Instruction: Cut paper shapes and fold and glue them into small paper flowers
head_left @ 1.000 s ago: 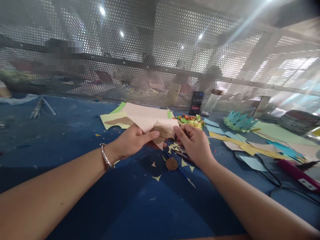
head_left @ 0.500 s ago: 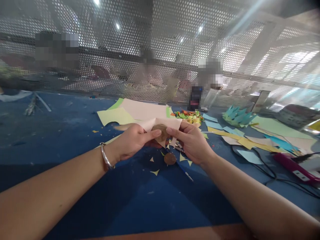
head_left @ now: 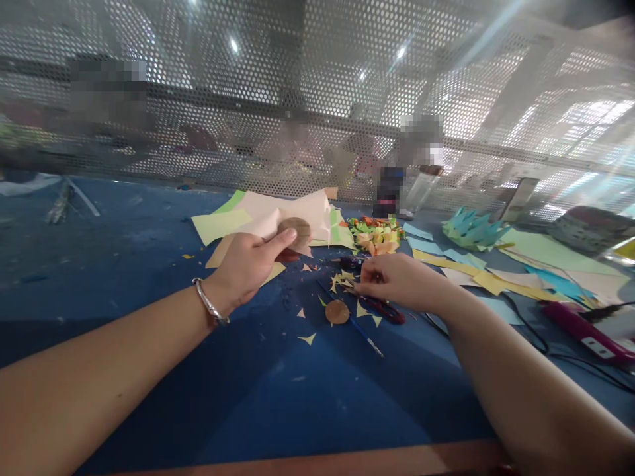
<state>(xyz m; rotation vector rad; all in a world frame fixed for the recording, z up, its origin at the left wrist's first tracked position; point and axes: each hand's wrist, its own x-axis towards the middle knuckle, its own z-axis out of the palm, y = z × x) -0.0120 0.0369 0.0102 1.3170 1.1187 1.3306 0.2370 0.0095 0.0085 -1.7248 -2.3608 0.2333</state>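
Observation:
My left hand (head_left: 248, 264) is closed, its thumb pressing a round wooden disc (head_left: 297, 230) against a pale pink sheet of paper (head_left: 270, 221) with a raised, bent edge. On the right, my right hand (head_left: 397, 281) is low over the table with curled fingers. A dark purple tool (head_left: 351, 262) lies at its fingertips, and a dark red loop like a scissors handle (head_left: 394, 314) shows under the palm; which of these it grips is hidden. A second wooden disc (head_left: 337, 312) lies nearby on a blue pen-like stick (head_left: 368, 338), among small yellow paper scraps (head_left: 307, 338).
Behind the hands are a heap of coloured paper pieces (head_left: 377, 233) and a blue spiky paper piece (head_left: 471, 230). Paper strips (head_left: 446, 263), a magenta power strip (head_left: 585, 334) and black cables fill the right side. A perforated metal screen (head_left: 238, 119) closes off the back.
My right hand has let go of the pink paper and moved down and right to the tools. My left hand has shifted slightly left with the paper and disc.

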